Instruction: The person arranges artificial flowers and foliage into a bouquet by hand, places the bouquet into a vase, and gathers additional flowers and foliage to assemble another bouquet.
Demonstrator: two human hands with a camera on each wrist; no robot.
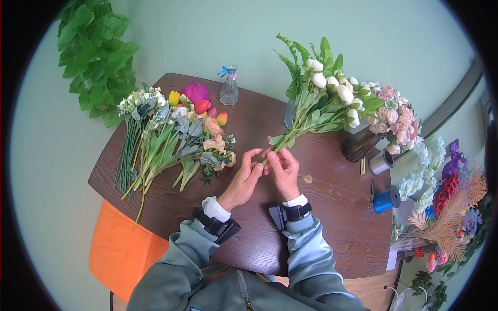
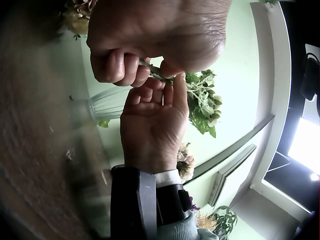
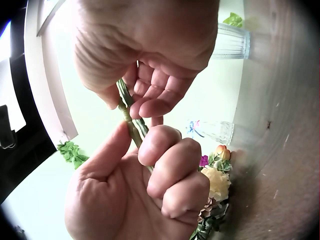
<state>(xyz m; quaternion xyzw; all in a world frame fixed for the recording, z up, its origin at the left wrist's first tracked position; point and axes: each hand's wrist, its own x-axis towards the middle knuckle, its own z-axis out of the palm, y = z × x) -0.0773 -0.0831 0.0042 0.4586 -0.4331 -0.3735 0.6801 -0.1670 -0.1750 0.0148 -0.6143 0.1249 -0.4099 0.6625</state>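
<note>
Both hands hold the lower stems of a bunch of white artificial flowers (image 1: 344, 94) with green leaves, tilted up to the right over the table. My right hand (image 1: 284, 173) pinches the stems between thumb and fingers. Just below it, my left hand (image 1: 242, 181) grips the stem ends, its thumb against them and its fingers curled in. The right wrist view shows the green stems (image 3: 131, 125) passing from one hand to the other. Behind the bunch stands a ribbed clear glass vase (image 2: 107, 105), partly hidden by leaves in the head view.
Mixed flowers, with a yellow tulip (image 1: 174, 98), lie at the table's left. A small glass bottle (image 1: 229, 89) with ribbon stands at the back. On the right are a dark vase (image 1: 358, 146) of pink flowers, a blue spool (image 1: 384, 201) and a silver spool (image 1: 380, 163). An orange chair (image 1: 122, 243) adjoins the table (image 1: 332, 228).
</note>
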